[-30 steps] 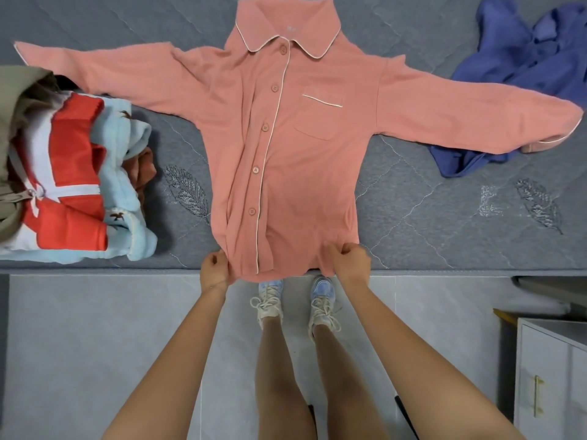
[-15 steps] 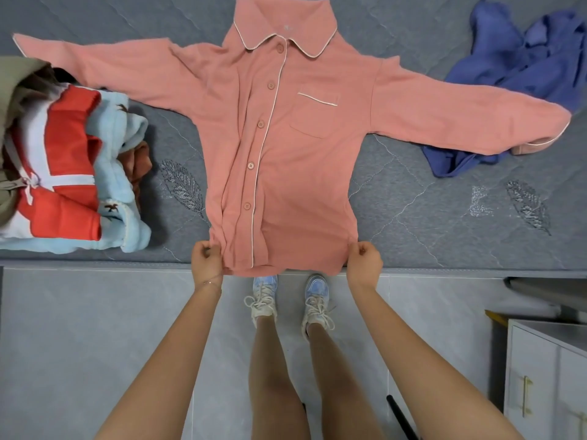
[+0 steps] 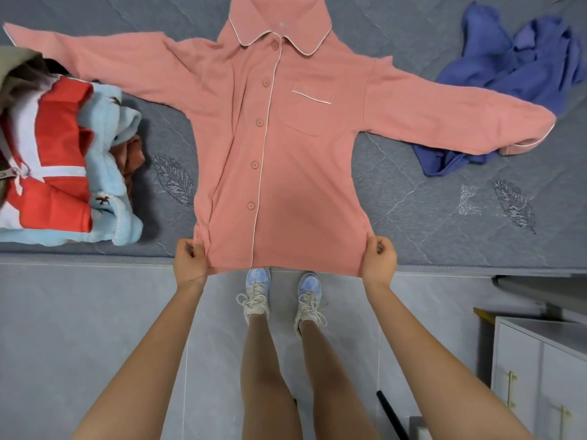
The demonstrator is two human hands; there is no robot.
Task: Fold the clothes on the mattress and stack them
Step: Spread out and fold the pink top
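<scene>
Grey tiled floor, pale grout lines. White cabinet w/ gold handles at 4 o'clock. Even, soft light.

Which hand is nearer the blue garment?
Right. The right hand pinches the pink shirt hem below-left of the blue garment; the left hand pinches the hem's opposite corner.

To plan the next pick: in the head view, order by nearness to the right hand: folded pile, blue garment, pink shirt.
1. pink shirt, gripped by the right hand.
2. blue garment, back right.
3. folded pile, far left.
</scene>
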